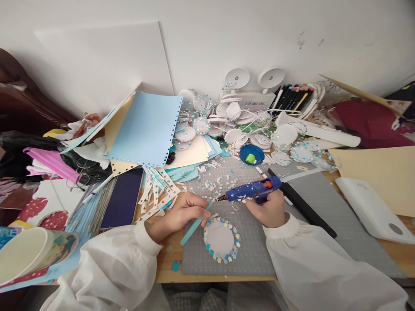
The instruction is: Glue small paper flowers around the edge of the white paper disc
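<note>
Between the fingers of my left hand (186,212) is a narrow turquoise strip (193,231), slanting down toward the table edge. My right hand (269,211) grips a blue hot glue gun (249,190). Its nozzle points left, at or very near the strip's upper end; whether they touch I cannot tell. Below both hands, a round white disc (220,238) ringed with small blue, white and cream flower shapes lies on the grey cutting mat (249,261). Loose paper bits (210,186) are scattered on the mat beyond my hands.
Blue punched paper (145,129) and a dark phone (122,198) lie at left, near a cup (29,255). A blue dish (252,155) stands behind the glue gun. Several decorated discs (201,125) crowd the back. A black bar (308,209) and a white device (372,209) lie at right.
</note>
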Available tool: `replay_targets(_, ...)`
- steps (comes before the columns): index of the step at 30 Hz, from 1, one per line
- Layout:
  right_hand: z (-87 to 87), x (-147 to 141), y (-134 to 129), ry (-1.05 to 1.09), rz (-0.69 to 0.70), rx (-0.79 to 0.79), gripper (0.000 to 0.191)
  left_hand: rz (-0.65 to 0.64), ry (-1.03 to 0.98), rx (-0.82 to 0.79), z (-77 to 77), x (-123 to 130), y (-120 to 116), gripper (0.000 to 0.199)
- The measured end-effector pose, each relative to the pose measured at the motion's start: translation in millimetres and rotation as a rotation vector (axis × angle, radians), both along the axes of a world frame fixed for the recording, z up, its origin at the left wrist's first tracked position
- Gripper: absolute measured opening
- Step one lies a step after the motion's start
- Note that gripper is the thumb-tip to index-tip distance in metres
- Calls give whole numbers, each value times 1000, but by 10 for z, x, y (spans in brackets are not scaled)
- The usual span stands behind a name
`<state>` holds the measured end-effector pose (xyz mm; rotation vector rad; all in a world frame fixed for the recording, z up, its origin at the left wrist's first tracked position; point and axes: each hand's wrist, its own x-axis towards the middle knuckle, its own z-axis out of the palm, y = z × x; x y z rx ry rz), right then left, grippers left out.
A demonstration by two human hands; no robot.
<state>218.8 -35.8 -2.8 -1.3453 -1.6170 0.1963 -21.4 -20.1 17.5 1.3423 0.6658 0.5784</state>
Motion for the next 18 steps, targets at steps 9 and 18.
replay_targets(9,8,4,-3,-4,2,-31,14,0,-19,1,-5,6,6,28)
replay_targets(18,4,22,3,-19,24,-11,20,-8,-32,1,-19,-4,11,27)
